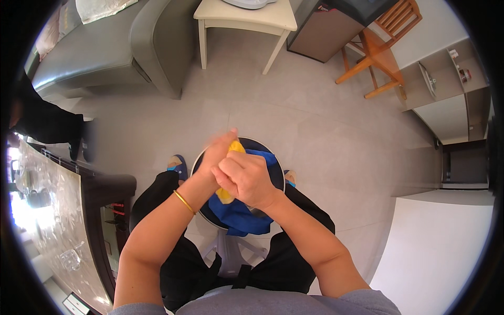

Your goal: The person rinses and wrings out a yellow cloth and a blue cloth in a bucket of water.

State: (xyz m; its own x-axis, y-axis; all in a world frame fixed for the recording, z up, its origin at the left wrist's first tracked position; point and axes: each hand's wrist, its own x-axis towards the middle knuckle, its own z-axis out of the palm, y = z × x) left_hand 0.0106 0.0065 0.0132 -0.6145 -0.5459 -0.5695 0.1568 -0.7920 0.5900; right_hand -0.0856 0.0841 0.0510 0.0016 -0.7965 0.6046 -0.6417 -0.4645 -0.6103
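Note:
My left hand [214, 153], blurred by motion and with a gold bangle [184, 202] on the wrist, presses against my right hand [244, 177]. A crumpled yellow cloth [225, 196] is bunched between the two. The fingers of my right hand curl tightly round it, while most of my left fingers are hidden behind. Beneath my hands, a blue cloth [241, 217] lies bunched in or on a round dark thing with a pale rim [253, 144], set between my knees. I cannot tell whether it is a basin or a seat.
Grey plastic legs [230, 257] show below it. A person in black trousers [50, 115] is at the far left, by a table with a patterned top [58, 210]. Ahead are a grey sofa [105, 50], a cream table [244, 21] and a wooden chair [377, 50]; a white cabinet [441, 247] stands right.

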